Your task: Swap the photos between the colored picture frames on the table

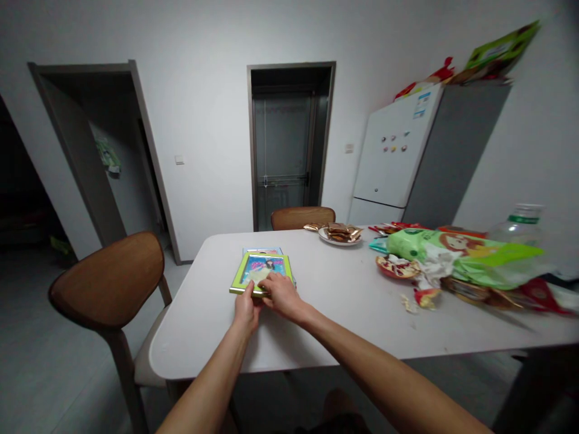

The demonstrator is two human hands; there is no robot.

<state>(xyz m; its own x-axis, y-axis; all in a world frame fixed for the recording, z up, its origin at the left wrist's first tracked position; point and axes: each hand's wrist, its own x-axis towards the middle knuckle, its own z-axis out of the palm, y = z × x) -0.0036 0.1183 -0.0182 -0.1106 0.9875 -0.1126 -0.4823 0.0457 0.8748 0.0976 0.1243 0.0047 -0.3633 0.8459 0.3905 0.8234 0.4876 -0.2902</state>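
A picture frame (pixel 245 265) with a bright green border and a blue picture inside is tilted slightly above the white table, near its left end. My left hand (pixel 246 310) grips its near edge, thumb on top and the other fingers underneath. Over the lower right part of the picture lies my right hand (pixel 283 295), its fingers bent and pressed on the front near the same edge. Behind the frame, a light blue flat item (pixel 262 249) shows only its far edge; the rest of it is hidden.
The white table (pixel 335 307) carries a plate (pixel 340 242) of wrapped snacks, an opened pomegranate (pixel 397 267), crumpled tissue (pixel 432 272), a green snack bag (pixel 479 250) and a clear bottle (pixel 520 226) on the right. Wooden chairs stand left (pixel 113 280) and behind (pixel 303 218).
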